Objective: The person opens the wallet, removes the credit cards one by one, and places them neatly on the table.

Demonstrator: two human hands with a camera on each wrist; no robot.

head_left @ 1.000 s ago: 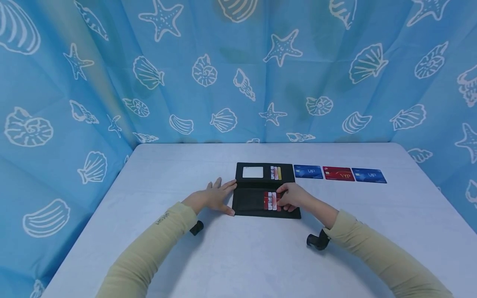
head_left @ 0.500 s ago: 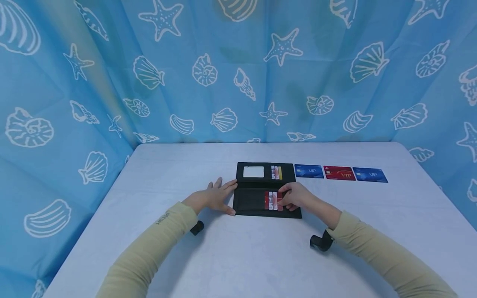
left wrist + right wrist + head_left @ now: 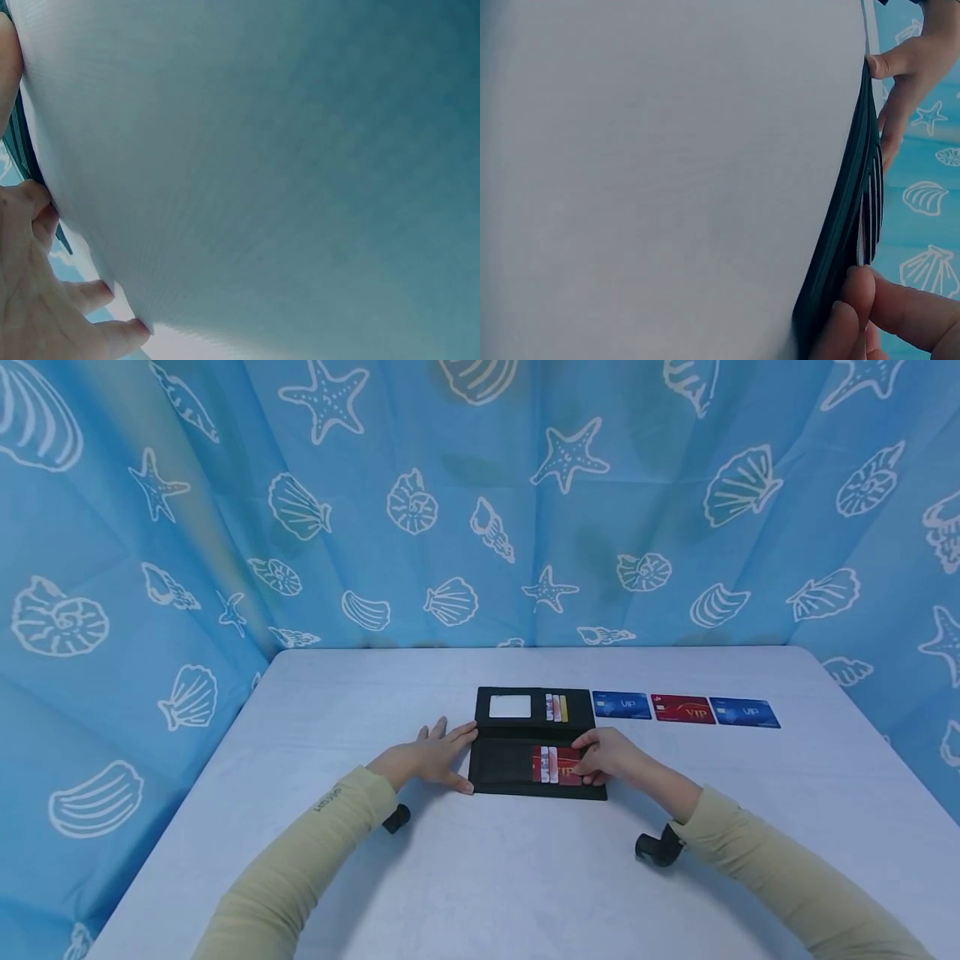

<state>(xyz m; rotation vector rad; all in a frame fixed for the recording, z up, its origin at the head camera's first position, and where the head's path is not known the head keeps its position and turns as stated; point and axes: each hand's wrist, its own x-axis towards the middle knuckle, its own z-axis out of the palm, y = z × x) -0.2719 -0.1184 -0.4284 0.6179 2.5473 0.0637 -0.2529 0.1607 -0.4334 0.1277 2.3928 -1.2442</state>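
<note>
A black wallet (image 3: 502, 763) lies unfolded on the table, with cards in the slots of both halves. My right hand (image 3: 611, 756) pinches the right end of a red VIP card (image 3: 567, 766), which sticks partly out of the near half's slots. In the right wrist view, thumb and fingertips meet at the card's edge beside the wallet's layered side (image 3: 847, 195). Spread along the wallet's left edge, my left hand (image 3: 435, 758) has straight fingers that touch it. White and red card strips (image 3: 549, 765) show just left of the pinched card.
Beyond the wallet to the right, a blue card (image 3: 621, 705), a red card (image 3: 682, 709) and a second blue card (image 3: 745, 712) lie in a row. A blue curtain (image 3: 480, 510) with shell prints hangs behind the white table (image 3: 337, 693).
My right hand has moved to the right, drawing the red card further out of its slot, so its VIP lettering now shows. The left hand has stayed in place.
</note>
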